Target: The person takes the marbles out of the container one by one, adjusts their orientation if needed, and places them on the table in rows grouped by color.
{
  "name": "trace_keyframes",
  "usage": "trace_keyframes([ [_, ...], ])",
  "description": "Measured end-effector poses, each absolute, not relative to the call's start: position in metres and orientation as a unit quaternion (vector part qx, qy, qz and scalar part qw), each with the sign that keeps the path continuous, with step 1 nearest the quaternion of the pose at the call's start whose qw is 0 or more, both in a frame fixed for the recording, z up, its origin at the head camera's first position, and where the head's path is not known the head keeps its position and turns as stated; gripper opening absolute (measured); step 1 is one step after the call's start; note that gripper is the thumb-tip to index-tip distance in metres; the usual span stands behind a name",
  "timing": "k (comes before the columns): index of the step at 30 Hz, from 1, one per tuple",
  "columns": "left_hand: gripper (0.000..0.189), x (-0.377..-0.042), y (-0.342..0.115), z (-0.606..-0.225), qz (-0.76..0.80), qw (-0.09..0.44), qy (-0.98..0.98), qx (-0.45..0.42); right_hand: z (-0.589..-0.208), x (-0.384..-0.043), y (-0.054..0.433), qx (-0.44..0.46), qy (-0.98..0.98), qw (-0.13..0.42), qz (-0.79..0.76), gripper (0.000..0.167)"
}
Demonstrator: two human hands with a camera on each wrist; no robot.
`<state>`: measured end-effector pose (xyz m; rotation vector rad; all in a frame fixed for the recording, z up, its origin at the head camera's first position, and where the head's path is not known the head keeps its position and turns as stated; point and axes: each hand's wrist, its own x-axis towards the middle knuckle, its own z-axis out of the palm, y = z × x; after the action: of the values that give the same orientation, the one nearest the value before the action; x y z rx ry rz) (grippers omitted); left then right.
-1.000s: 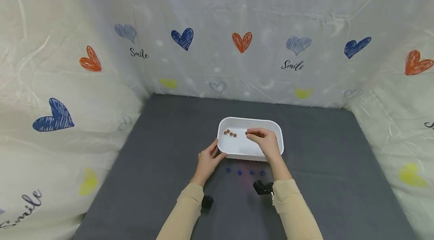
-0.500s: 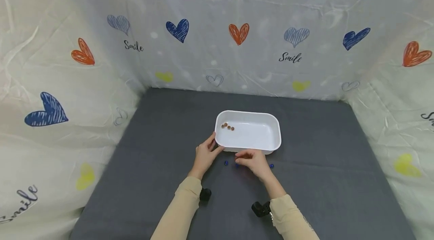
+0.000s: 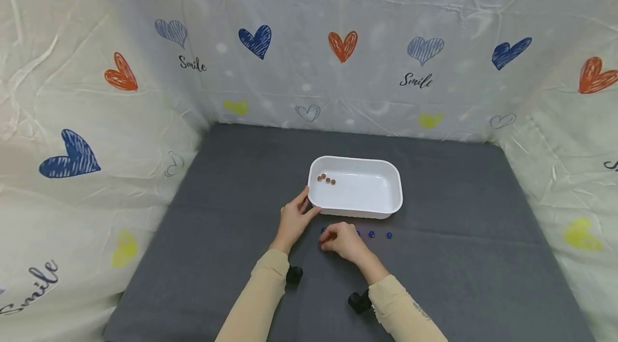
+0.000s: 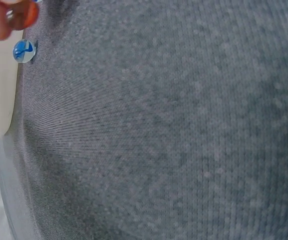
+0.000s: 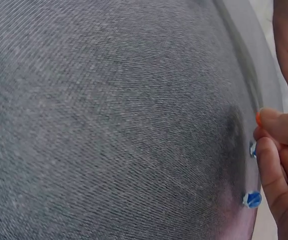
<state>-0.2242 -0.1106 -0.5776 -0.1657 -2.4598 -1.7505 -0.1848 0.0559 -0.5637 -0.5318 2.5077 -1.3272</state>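
A white rectangular tray (image 3: pixel 354 212) stands on the dark cloth, with several orange-brown marbles (image 3: pixel 328 180) at its left end. My left hand (image 3: pixel 292 222) holds the near left corner, thumb on the front side and fingers at the left side. Just in front of the tray, my right hand (image 3: pixel 348 242) pinches an orange marble (image 4: pixel 26 15) between thumb and fingertips, low over the cloth. The right wrist view shows only a sliver of that marble (image 5: pixel 259 119). Blue-and-clear marbles (image 3: pixel 372 234) lie in a row along the tray's front; the right hand partly hides the row.
Grey cloth (image 3: pixel 458 277) covers the table on all sides of the tray. A pale curtain (image 3: pixel 381 20) printed with hearts encloses the back and both sides. Black wrist cameras (image 3: pixel 359 303) sit on the forearms.
My right hand has come out of the tray with the orange marble, then moved left and nearer across the row of blue marbles. The left hand stays at the tray corner.
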Motion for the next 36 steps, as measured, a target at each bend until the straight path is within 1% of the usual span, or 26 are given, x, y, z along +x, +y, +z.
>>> trace_keyframes([
  [5,0.070,-0.224,-0.110,-0.578,-0.581,0.057,-0.811,-0.049,-0.566,-0.181,0.052,-0.205,0.876,0.122,-0.419,0.007],
  [12,0.070,-0.223,-0.110,-0.577,-0.583,0.061,-0.809,-0.051,-0.567,-0.180,0.049,-0.213,0.889,0.110,-0.391,0.009],
  [17,0.070,-0.223,-0.110,-0.578,-0.585,0.061,-0.807,-0.052,-0.566,-0.181,0.048,-0.222,0.894,0.111,-0.374,0.008],
  [22,0.069,-0.224,-0.111,-0.580,-0.581,0.067,-0.809,-0.055,-0.556,-0.186,0.053,-0.228,0.889,0.083,-0.388,0.010],
  [25,0.068,-0.224,-0.112,-0.578,-0.579,0.073,-0.810,-0.062,-0.542,-0.194,0.057,-0.217,0.885,0.064,-0.407,0.011],
  [28,0.068,-0.223,-0.112,-0.577,-0.581,0.076,-0.808,-0.064,-0.525,-0.208,0.061,-0.194,0.883,0.034,-0.426,0.012],
  [32,0.069,-0.223,-0.111,-0.576,-0.580,0.068,-0.810,-0.057,-0.504,-0.231,0.068,-0.151,0.883,-0.006,-0.445,0.011],
  [36,0.070,-0.221,-0.110,-0.577,-0.586,0.051,-0.807,-0.051,-0.493,-0.256,0.074,-0.110,0.880,-0.028,-0.461,0.010],
])
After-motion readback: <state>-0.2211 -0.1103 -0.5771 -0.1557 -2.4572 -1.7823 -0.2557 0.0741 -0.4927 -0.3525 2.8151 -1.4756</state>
